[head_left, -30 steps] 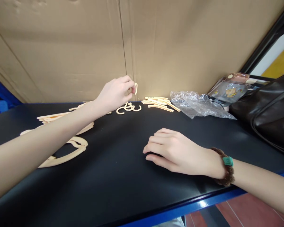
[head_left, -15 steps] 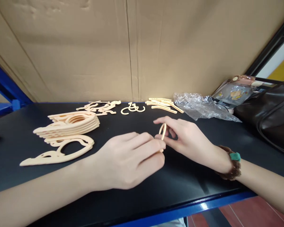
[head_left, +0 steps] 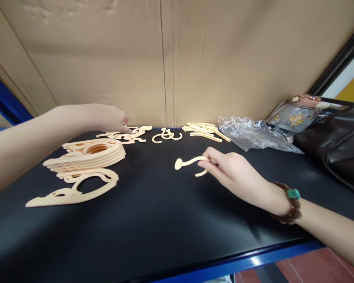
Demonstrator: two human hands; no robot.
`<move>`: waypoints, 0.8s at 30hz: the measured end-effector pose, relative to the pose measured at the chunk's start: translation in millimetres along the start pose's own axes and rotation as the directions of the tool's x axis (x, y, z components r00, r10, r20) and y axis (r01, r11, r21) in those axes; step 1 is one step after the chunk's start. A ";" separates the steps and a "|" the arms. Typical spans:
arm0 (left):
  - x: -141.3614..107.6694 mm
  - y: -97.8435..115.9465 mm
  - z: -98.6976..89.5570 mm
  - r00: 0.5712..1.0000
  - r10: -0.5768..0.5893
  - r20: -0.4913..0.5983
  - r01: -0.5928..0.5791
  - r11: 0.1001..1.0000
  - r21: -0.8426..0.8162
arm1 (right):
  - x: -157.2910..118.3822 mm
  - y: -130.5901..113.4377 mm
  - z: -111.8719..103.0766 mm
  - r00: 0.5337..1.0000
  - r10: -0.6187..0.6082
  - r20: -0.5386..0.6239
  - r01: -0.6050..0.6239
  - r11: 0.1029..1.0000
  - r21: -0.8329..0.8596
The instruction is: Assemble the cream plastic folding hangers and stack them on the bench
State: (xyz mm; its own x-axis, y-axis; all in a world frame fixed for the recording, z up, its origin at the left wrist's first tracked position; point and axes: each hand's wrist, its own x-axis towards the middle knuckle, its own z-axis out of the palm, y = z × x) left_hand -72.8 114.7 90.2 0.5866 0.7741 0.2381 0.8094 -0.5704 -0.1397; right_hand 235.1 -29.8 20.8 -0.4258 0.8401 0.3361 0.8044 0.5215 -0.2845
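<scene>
Now pinched between thumb and fingers of a right hand (head_left: 234, 169), a pale hook (head_left: 191, 160) is held toward the right of a black bench (head_left: 153, 232), its bend partly hidden in the grip. The hook's long axis runs roughly left to right; its round, flat end points left, away from the palm, while the curved tip emerges on the near side of the stem, also aimed left. At far left, a left hand (head_left: 113, 119) hangs over a scatter of small curvy pieces (head_left: 141, 131); its fingertips are mostly hidden, and whether its grip has anything cannot be told. Good handling here would seem to call for a light but firm pinch on the bend, leaving the round end exposed, and for the left hand to separate a single piece by its tip, its forearm kept high above the layered stack of hanger arms (head_left: 112, 159). Nearest on the left lies another hanger arm (head_left: 47, 201), its narrow end pointing left. Other loose hooks (head_left: 166, 135) sit at the far middle, beside slim strips (head_left: 205, 136) and a crumpled clear bag (head_left: 247, 133).
</scene>
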 end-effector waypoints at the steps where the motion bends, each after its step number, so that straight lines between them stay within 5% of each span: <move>1: 4.1 -4.7 1.4 0.998 -0.037 0.047 0.037 0.999 0.003 | -0.4 -0.7 -0.2 1.000 -0.008 0.006 0.008 1.000 0.007; 5: 14.4 -7.3 11.2 0.962 -0.149 0.227 0.142 0.989 0.048 | -1.2 -3.3 -0.1 0.999 -0.017 0.031 0.015 0.999 0.052; 11: 20.9 -6.5 15.4 0.822 -0.280 0.496 0.206 0.958 0.200 | -1.9 -2.9 5.3 0.990 -0.069 0.123 0.071 0.997 -0.014; 24: 10.0 2.3 15.7 0.879 -0.133 0.457 0.061 0.984 0.168 | -2.3 -3.6 8.3 0.972 -0.098 0.212 0.118 0.989 -0.084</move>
State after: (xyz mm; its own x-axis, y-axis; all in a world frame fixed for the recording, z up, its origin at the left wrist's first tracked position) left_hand -64.6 125.4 77.1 0.4209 0.8821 -0.2115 0.8371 -0.4676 -0.2841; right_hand 229.8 -32.4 13.6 -0.5809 0.7973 0.1641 0.7803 0.6028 -0.1664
